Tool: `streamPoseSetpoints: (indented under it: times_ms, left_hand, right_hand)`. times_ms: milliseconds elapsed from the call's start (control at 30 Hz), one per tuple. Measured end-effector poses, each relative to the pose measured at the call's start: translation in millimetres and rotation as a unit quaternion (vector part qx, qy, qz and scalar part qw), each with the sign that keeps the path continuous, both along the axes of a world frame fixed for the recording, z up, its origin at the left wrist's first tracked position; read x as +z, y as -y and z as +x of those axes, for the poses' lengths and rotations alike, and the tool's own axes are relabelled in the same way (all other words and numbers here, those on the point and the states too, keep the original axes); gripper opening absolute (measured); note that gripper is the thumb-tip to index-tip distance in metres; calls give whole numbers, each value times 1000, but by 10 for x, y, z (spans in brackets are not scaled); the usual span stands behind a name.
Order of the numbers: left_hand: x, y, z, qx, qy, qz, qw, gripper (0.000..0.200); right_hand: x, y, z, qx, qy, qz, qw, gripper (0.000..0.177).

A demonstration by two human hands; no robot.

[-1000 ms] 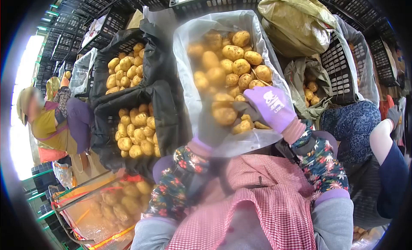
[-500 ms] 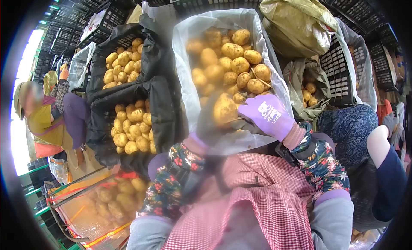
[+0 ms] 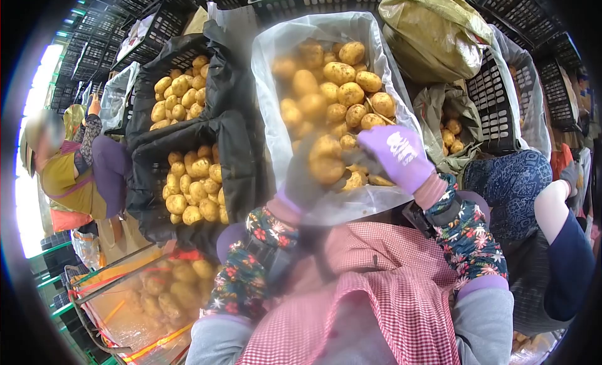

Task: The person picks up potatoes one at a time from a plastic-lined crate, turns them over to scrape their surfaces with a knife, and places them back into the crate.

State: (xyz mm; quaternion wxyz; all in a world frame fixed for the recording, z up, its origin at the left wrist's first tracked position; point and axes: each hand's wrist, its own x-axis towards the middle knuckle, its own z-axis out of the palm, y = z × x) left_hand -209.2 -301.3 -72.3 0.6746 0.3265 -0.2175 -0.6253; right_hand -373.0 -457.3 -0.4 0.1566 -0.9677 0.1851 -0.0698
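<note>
A large yellow potato (image 3: 327, 159) is in my left hand (image 3: 303, 175), whose dark-palmed, purple-cuffed glove looks blurred. The fingers wrap round the potato's left side. Just to the right is my right hand (image 3: 396, 153) in a purple glove with white print. Its dark fingertips are bent together near the potato; whatever is between them is hidden. Both hands are over the near end of a crate lined with clear plastic (image 3: 266, 101) and holding many potatoes (image 3: 339, 73). A thin stalk-like strip (image 3: 381, 116) lies among them.
Two black-lined crates (image 3: 235, 158) of potatoes stand on the left, with a plastic-covered container (image 3: 150, 296) of potatoes below them. A green sack (image 3: 433, 36) and an open bag of potatoes (image 3: 433, 105) are on the right. One person (image 3: 75, 170) sits left, another (image 3: 564, 258) right.
My right hand has moved slightly up and right, away from the potato. The potato in my left hand has shifted a little left, and potatoes below the right hand now show.
</note>
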Motion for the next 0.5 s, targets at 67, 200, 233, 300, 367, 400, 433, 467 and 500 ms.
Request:
streamPoseSetpoints:
  times_ms: [67, 200, 233, 300, 367, 400, 433, 467, 500]
  left_hand:
    - [-75, 7, -1, 0, -141, -65, 988, 93]
    - [453, 72, -38, 19, 216, 15, 976, 80]
    - [432, 60, -18, 31, 304, 21, 952, 74]
    - [135, 27, 40, 59, 377, -3, 924, 63]
    - [65, 39, 119, 91, 401, -10, 912, 52]
    - [214, 43, 220, 105, 435, 15, 894, 48]
    - [328, 48, 316, 119, 452, 27, 884, 46]
    - [432, 37, 429, 159, 447, 54, 879, 44]
    - [565, 14, 581, 257, 368, 111, 887, 43]
  right_hand:
    - [-117, 140, 17, -106, 20, 29, 994, 35]
    - [-85, 67, 47, -70, 118, 93, 986, 39]
    - [19, 16, 57, -86, 57, 123, 987, 38]
    - [34, 1, 90, -109, 82, 147, 980, 37]
    - [85, 34, 108, -128, 89, 155, 976, 37]
    - [150, 64, 100, -138, 84, 150, 975, 36]
    - [192, 94, 75, -151, 79, 146, 974, 36]
    - [202, 141, 42, -170, 107, 147, 969, 36]
    - [205, 202, 13, -189, 134, 149, 961, 36]
